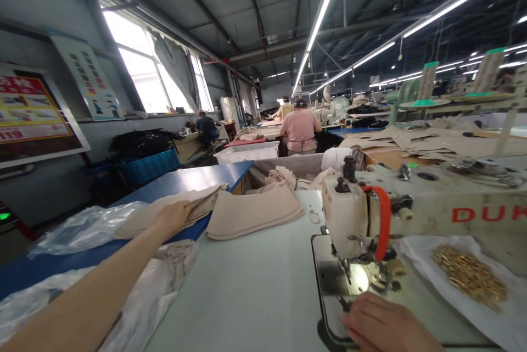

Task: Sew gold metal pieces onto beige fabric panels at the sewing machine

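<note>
My left hand (175, 217) is stretched out to a fanned stack of beige fabric pieces (209, 201) on the blue table. Its fingers are closed at the stack's edge, pinching a piece there; the fingertips are partly hidden. Beside it, a second pile of curved beige pieces (255, 212) lies on the pale sewing table (247, 286). My right hand (382, 322) rests by the metal needle plate (329, 275) of the sewing machine (349, 214), below the lit needle. Its fingers are bent and pressed together; whatever they hold is too small to make out.
Gold-coloured metal hardware (469, 275) lies on white paper (415, 247) right of the needle. Clear plastic bags (88, 225) cover part of the blue table (189, 173). Thread cones (428, 83) stand behind the machine. A person in pink (300, 127) sits further ahead.
</note>
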A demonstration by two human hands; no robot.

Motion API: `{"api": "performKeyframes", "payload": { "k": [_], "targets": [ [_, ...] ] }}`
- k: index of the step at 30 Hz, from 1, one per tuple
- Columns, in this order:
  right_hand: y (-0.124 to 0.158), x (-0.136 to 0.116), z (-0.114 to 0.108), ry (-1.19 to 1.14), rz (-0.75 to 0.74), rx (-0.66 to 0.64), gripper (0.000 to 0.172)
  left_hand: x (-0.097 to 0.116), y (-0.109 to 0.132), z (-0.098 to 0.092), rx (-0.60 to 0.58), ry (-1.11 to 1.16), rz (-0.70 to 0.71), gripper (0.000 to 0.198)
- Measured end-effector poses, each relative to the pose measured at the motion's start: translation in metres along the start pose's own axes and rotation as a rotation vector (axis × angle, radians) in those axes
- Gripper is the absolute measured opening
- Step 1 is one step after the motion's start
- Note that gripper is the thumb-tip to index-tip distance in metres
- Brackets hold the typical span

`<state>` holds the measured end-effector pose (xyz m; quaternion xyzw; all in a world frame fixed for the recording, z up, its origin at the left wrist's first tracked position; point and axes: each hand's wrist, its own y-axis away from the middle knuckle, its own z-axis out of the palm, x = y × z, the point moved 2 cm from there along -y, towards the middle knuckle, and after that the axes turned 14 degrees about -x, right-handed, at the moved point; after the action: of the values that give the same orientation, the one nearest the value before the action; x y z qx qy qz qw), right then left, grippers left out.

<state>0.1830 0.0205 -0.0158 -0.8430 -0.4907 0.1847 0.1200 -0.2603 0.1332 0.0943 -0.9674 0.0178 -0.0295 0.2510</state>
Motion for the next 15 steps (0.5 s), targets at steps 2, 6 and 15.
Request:
{"api": "performKeyframes", "payload": {
  "k": [2,6,15],
  "targets": [
    [0.0,-0.002,-0.002,0.019,0.01,-0.003,0.027,0.011,-0.001,-0.019,0.067,-0.001,-0.029,0.064],
    [0.001,-0.007,-0.008,0.04,0.033,-0.014,0.025,0.045,0.0,-0.058,0.113,-0.028,-0.044,0.057],
    [0.007,-0.017,-0.006,0.38,-0.124,0.102,0.037,0.212,0.18,-0.006,-0.38,0.105,0.456,0.033]
  ]
}}
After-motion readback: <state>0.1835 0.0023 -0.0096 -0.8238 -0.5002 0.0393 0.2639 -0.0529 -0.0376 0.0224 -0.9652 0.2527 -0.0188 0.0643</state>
